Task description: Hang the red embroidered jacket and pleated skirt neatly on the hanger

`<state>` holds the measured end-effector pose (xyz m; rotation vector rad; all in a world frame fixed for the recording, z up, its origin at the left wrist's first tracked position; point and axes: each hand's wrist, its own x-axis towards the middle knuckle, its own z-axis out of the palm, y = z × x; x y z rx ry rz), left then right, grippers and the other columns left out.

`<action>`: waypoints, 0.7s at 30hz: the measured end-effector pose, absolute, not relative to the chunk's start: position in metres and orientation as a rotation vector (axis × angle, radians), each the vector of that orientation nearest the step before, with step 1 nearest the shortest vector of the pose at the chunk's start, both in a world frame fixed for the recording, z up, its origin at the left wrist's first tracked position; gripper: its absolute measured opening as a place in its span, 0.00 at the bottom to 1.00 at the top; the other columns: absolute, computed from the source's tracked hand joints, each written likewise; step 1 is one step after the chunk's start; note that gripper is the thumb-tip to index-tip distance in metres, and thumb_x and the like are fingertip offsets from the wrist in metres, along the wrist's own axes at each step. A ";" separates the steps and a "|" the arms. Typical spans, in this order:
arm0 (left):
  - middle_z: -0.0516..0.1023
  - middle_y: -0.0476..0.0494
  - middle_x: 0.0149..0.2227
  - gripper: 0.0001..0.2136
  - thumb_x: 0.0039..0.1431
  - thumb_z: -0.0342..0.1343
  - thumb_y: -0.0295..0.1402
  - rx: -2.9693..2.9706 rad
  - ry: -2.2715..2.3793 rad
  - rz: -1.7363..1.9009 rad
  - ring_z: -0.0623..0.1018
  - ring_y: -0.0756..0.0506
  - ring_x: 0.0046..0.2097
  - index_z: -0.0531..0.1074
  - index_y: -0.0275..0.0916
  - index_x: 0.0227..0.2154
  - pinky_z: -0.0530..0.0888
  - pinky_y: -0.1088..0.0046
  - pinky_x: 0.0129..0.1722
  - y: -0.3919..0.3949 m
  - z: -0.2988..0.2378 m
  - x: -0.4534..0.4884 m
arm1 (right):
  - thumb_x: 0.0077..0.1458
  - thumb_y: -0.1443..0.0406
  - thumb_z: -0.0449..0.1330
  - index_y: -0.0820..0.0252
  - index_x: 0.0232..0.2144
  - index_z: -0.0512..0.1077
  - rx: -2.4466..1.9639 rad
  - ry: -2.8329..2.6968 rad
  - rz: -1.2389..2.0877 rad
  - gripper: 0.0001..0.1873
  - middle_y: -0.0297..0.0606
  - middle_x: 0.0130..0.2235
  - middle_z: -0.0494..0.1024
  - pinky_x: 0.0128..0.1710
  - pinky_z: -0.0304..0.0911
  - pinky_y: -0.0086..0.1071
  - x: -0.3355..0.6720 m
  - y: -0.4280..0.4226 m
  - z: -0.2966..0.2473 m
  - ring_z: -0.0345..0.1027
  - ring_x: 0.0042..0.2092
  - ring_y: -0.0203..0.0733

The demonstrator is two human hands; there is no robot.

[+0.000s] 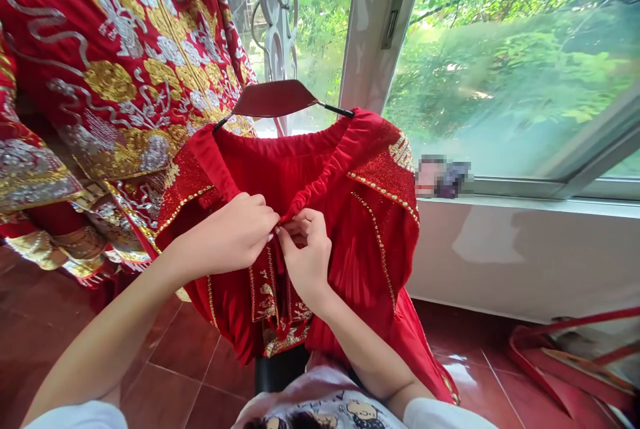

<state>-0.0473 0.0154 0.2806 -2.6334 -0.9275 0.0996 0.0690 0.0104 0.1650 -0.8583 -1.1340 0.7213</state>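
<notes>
A red pleated skirt [345, 262] with gold beading and embroidery hangs in front of me from a hanger [275, 97], whose black ends reach into the gathered waistband [320, 189]. The front of the waistband dips toward me. My left hand [240, 232] is closed on its front edge. Close beside it, my right hand [306, 242] pinches the same edge between thumb and fingers. The fingertips of both hands almost meet. Whatever small part lies between them is hidden.
On the left hangs a red jacket [125, 49] thick with gold and silver embroidery. Behind the hanger stands a metal scroll grille [273, 9] by the window [480, 82]. A red metal frame [560, 362] sits on the tiled floor [170, 376] at right. Two blurred-out items rest on the sill.
</notes>
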 end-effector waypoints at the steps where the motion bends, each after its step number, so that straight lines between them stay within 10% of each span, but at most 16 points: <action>1: 0.74 0.43 0.26 0.09 0.57 0.49 0.22 -2.585 -0.931 0.089 0.70 0.44 0.31 0.70 0.36 0.24 0.62 0.66 0.32 0.015 0.279 -0.046 | 0.50 0.66 0.59 0.54 0.35 0.59 -0.824 -1.114 0.766 0.12 0.29 0.29 0.73 0.30 0.67 0.30 0.070 0.011 0.165 0.70 0.30 0.35; 21: 0.78 0.47 0.31 0.03 0.61 0.54 0.28 -2.166 -0.509 -0.616 0.75 0.45 0.35 0.70 0.41 0.37 0.69 0.66 0.36 0.004 0.277 -0.093 | 0.46 0.72 0.59 0.50 0.29 0.54 -0.972 -1.338 0.721 0.17 0.26 0.19 0.71 0.17 0.63 0.30 0.101 -0.003 0.086 0.69 0.20 0.41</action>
